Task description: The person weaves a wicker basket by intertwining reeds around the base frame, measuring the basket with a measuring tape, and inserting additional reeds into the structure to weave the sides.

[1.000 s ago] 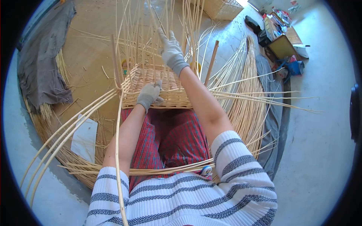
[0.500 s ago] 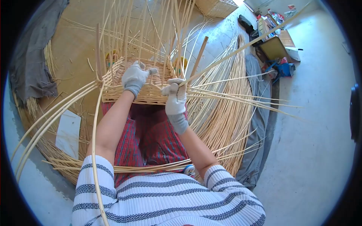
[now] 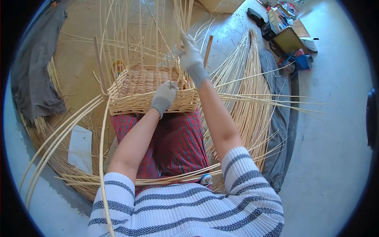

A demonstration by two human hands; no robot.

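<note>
A half-woven wicker basket (image 3: 146, 102) rests on my lap, with tall upright rods (image 3: 141, 35) rising from its sides. My left hand (image 3: 165, 96), in a pale work glove, is at the front wall right of its middle. Its fingers are closed on a wicker rod (image 3: 171, 74) by the rim; the exact grip is partly hidden. My right hand (image 3: 192, 59), also gloved, is raised above the basket's right corner. Its fingers stretch upward beside the uprights, thumb apart; it may be touching the rods there. Several loose rods (image 3: 65, 130) spread from the left corner.
A large bundle of wicker rods (image 3: 252, 102) lies on grey cloth (image 3: 278, 158) to the right. Another dark cloth (image 3: 37, 67) is at the left, near a white board (image 3: 80, 148). A woven basket (image 3: 225, 6) stands at the back, and a cluttered box (image 3: 290, 41) is farther right.
My right hand has moved up and away from the front rim, and the long rod it held no longer points to the upper right. My left hand has shifted right along the front wall.
</note>
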